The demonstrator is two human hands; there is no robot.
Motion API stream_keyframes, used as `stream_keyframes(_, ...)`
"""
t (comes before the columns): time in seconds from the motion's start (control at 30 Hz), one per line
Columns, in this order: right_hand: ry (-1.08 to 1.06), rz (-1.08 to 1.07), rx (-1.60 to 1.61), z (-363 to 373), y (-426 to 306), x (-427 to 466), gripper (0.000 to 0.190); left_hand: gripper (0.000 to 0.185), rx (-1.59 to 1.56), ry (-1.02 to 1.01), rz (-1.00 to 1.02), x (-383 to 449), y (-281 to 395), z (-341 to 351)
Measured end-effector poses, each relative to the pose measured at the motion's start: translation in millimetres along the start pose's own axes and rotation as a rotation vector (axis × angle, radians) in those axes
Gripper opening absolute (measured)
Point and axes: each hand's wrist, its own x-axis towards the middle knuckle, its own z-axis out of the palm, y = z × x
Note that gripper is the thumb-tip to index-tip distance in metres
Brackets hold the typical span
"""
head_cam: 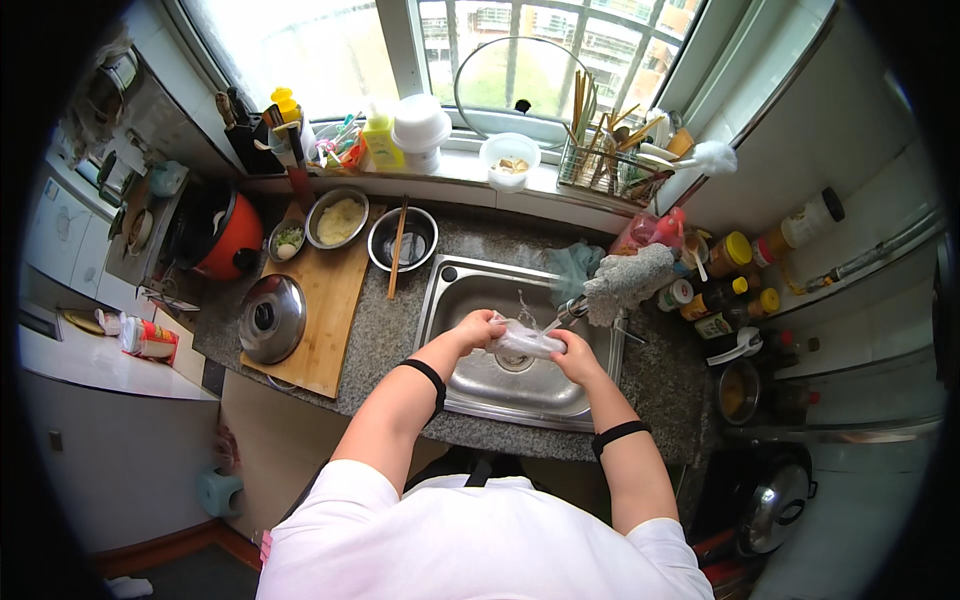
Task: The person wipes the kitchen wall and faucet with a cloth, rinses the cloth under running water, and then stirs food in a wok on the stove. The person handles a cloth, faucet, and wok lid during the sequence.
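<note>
Over the stainless steel sink (pixel 551 386), my left hand (pixel 478 331) and my right hand (pixel 579 358) hold the two ends of a wet, whitish bundle (pixel 525 339) that looks wrapped in clear plastic. Water splashes up above it, beside the faucet (pixel 571 311). A grey cloth (pixel 630 281) hangs over the faucet. Left of the sink, a pair of wooden chopsticks (pixel 397 255) lies across a metal bowl (pixel 424 251).
Further left, a wooden cutting board (pixel 330 315) bears a metal lid (pixel 274 319). A bowl of pale yellow food (pixel 340 221) stands near a small bowl of chopped greens (pixel 286 241). Several sauce bottles (pixel 712 300) stand right of the sink. A utensil rack (pixel 607 176) is by the window.
</note>
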Motion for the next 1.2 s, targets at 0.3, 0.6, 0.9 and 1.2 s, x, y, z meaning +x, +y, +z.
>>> stream_keyframes(0.3, 0.073, 0.339, 0.158, 1.2, -23.9, 14.8, 0.038, 0.043, 0.018, 0.411, 0.038, 0.5, -14.3, -0.7)
stream_keyframes(0.6, 0.138, 0.45, 0.724, -4.9, -9.4, 8.3, 0.043, 0.034, 0.423, 0.314, 0.263, -2.1, 5.6, 21.0)
stream_keyframes(0.9, 0.36, 0.45, 1.076, -20.3, 57.5, -24.0, 0.038, 0.029, 0.417, 0.329, 0.449, 20.5, 49.7, 98.9)
stream_keyframes(1.2, 0.506, 0.381, 1.072, -22.1, 66.1, -46.7, 0.033, 0.04, 0.883, -0.042, 0.391, 17.9, 81.4, 74.1)
